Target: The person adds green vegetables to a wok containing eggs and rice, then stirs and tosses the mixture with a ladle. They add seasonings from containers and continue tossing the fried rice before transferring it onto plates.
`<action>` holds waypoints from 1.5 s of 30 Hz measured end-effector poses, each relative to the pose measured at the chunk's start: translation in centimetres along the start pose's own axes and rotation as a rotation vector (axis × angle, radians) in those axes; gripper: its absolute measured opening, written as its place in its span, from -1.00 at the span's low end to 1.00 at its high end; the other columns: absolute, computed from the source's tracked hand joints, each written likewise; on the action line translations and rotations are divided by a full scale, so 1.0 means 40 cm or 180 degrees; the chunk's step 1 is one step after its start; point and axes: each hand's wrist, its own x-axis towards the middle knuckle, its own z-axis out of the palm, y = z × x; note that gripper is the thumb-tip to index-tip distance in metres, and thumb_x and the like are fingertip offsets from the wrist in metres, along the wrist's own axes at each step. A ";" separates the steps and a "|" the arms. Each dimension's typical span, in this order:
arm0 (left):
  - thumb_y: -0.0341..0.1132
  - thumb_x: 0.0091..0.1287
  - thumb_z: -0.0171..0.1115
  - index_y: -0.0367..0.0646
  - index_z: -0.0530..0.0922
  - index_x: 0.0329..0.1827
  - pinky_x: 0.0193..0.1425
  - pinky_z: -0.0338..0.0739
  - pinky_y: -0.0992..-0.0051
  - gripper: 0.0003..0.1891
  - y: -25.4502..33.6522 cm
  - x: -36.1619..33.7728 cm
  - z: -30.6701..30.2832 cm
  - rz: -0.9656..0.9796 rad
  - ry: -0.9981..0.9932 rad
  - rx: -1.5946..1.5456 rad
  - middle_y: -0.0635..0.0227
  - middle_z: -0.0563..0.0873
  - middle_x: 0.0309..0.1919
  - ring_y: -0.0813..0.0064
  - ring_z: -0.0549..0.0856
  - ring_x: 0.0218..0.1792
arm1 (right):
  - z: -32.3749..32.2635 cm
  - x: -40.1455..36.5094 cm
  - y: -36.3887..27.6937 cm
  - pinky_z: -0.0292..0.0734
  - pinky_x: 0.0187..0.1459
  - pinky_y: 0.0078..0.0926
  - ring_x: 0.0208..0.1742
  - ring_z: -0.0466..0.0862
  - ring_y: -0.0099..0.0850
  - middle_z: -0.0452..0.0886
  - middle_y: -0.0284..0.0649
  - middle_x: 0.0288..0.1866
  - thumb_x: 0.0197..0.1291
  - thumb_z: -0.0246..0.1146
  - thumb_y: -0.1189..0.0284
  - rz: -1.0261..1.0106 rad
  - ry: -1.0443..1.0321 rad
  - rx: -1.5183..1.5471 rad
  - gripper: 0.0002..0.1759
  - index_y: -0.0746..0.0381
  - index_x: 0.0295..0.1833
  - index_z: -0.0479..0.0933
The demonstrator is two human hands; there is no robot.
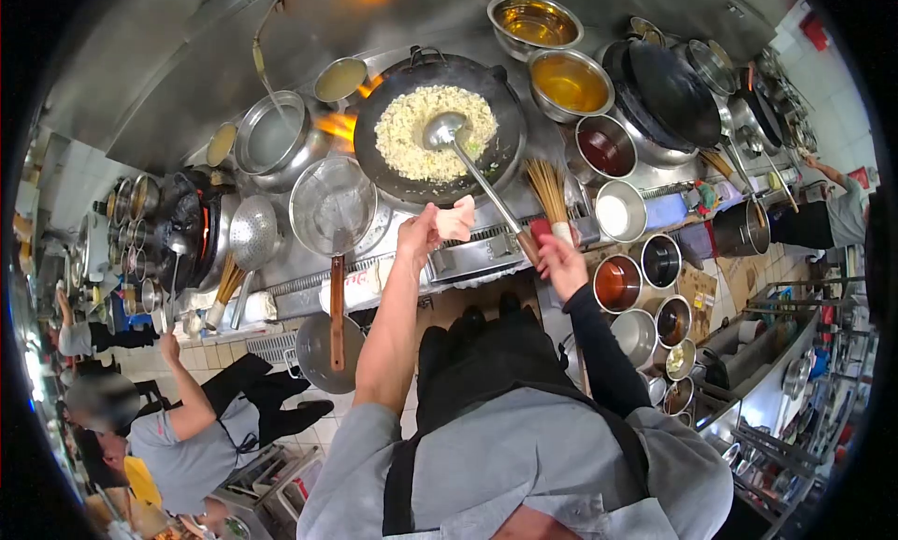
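Closest to us is our own grey shirt (pixel 524 465), with both arms reaching up from it toward the stove. Our right hand (pixel 561 259), in a black sleeve, has its fingers closed around the red end of the ladle (pixel 468 161). The ladle's long handle slants up to the wok (pixel 505 152), and its bowl rests in the fried rice (pixel 412 143) there. Our left hand (pixel 419 233), on a bare arm, pinches a white cloth (pixel 456 218) between closed fingers, above the stove's front edge and just below the wok's rim.

A bamboo brush (pixel 546 187) stands just beside the ladle handle on its right. On the wok's left a wire strainer (pixel 332 203) sits on its wooden handle, and flame (pixel 337 125) shows between the wok and a steel pot (pixel 271 138). Two bowls of oil (pixel 571 82) and a dark sauce tub (pixel 605 147) crowd the wok's right side, with a second wok (pixel 669 91) beyond them. A co-worker (pixel 187 446) bends low at our left, well apart.
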 end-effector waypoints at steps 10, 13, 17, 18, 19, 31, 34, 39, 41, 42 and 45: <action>-0.25 0.58 0.34 -0.18 0.54 -0.20 -0.24 0.67 0.44 -0.77 0.043 -0.174 0.042 0.1086 -0.0263 0.0623 0.32 0.74 -0.25 0.51 0.73 -0.28 | 0.183 -0.077 0.026 0.69 -0.06 -0.51 -0.13 0.77 -0.49 0.79 -0.20 -0.06 0.57 0.32 0.42 -0.0181 -0.0564 -0.0255 -0.61 0.33 0.40 0.57; -0.26 0.62 0.30 -0.22 0.49 -0.03 -0.22 0.84 0.34 -0.78 0.007 -0.334 0.085 0.0373 -0.0301 -0.0263 0.16 0.79 -0.12 0.29 0.85 -0.20 | 0.214 -0.090 -0.058 0.73 0.18 -0.23 0.22 0.80 -0.25 0.79 -0.09 0.22 0.61 0.19 -0.11 0.1931 -0.1192 0.2155 -0.24 0.31 0.55 0.43; -0.24 0.65 0.28 -0.26 0.43 0.22 -0.19 0.85 0.34 -0.68 -0.196 -0.320 0.022 0.0061 -0.0015 0.0363 0.14 0.78 -0.06 0.34 0.84 -0.22 | 0.254 -0.077 0.059 0.70 0.25 -0.19 0.24 0.78 -0.18 0.76 -0.09 0.28 0.57 0.27 0.00 0.2118 -0.1279 0.3222 -0.29 0.34 0.53 0.45; -0.24 0.65 0.28 -0.28 0.42 0.28 -0.18 0.84 0.35 -0.65 -0.208 -0.319 0.015 0.0059 -0.0015 0.0437 0.16 0.77 -0.06 0.38 0.83 -0.22 | 0.262 -0.037 0.183 0.67 0.26 -0.30 0.23 0.77 -0.27 0.75 -0.09 0.27 0.45 0.34 0.29 0.1540 -0.1090 0.2175 -0.37 0.37 0.51 0.46; -0.24 0.66 0.27 -0.30 0.41 0.32 -0.18 0.84 0.35 -0.62 -0.207 -0.313 0.016 0.0293 -0.0043 0.0587 0.16 0.77 -0.05 0.40 0.82 -0.19 | 0.256 -0.028 0.159 0.66 0.26 -0.34 0.22 0.75 -0.33 0.75 -0.10 0.26 0.37 0.34 0.42 0.1290 -0.0799 0.1413 -0.37 0.38 0.51 0.46; -0.25 0.48 0.31 -0.48 0.48 0.29 -0.14 0.75 0.12 -0.51 -0.288 -0.260 -0.037 0.0974 0.0548 0.3173 -0.10 0.83 -0.27 -0.13 0.86 -0.20 | 0.309 0.031 0.049 0.39 0.53 0.03 0.50 0.49 0.10 0.52 0.16 0.44 0.22 0.26 0.54 -0.1164 -0.0664 -0.2959 -0.43 0.40 0.38 0.52; -0.29 0.41 0.35 -0.44 0.52 0.26 0.11 0.66 0.00 -0.53 -0.194 -0.289 -0.108 0.1511 0.1197 0.3417 -0.24 0.77 -0.14 -0.33 0.77 -0.08 | 0.369 0.074 0.158 0.29 0.59 0.01 0.58 0.41 0.04 0.44 0.08 0.53 0.26 0.27 0.45 -0.0731 -0.1831 -0.3369 -0.38 0.34 0.46 0.51; 0.04 0.18 0.67 -0.42 0.45 0.43 0.36 0.61 -0.01 -0.08 -0.053 -0.275 -0.215 0.1131 0.1662 0.5268 -0.16 0.55 0.29 -0.24 0.67 0.22 | 0.331 0.070 0.246 0.06 0.69 0.15 0.77 0.17 0.01 0.28 0.02 0.70 0.31 0.22 0.45 -0.1994 -0.1318 -0.3536 -0.30 0.30 0.59 0.38; 0.14 0.13 0.68 -0.43 0.42 0.47 0.39 0.62 0.02 0.02 -0.059 -0.225 -0.246 0.0798 0.1394 0.5411 -0.25 0.49 0.39 -0.26 0.65 0.29 | 0.321 0.083 0.206 0.06 0.69 0.16 0.76 0.18 0.04 0.30 0.04 0.68 0.30 0.24 0.46 -0.1901 -0.1753 -0.3135 -0.33 0.30 0.55 0.42; 0.19 0.11 0.68 -0.43 0.41 0.49 0.41 0.63 0.03 0.08 -0.055 -0.205 -0.255 0.0645 0.1250 0.5473 -0.30 0.47 0.44 -0.27 0.65 0.33 | 0.312 0.084 0.162 0.06 0.69 0.16 0.76 0.19 0.05 0.31 0.04 0.67 0.30 0.24 0.46 -0.1851 -0.1953 -0.2940 -0.35 0.30 0.53 0.44; 0.19 0.13 0.66 -0.44 0.36 0.55 0.38 0.67 0.09 0.11 -0.013 -0.180 -0.259 0.0296 0.0895 0.5408 -0.44 0.35 0.54 -0.26 0.69 0.33 | 0.269 0.088 -0.043 0.31 0.61 0.06 0.66 0.32 0.10 0.31 0.12 0.66 0.26 0.31 0.52 -0.2267 -0.1265 -0.2823 -0.35 0.20 0.51 0.52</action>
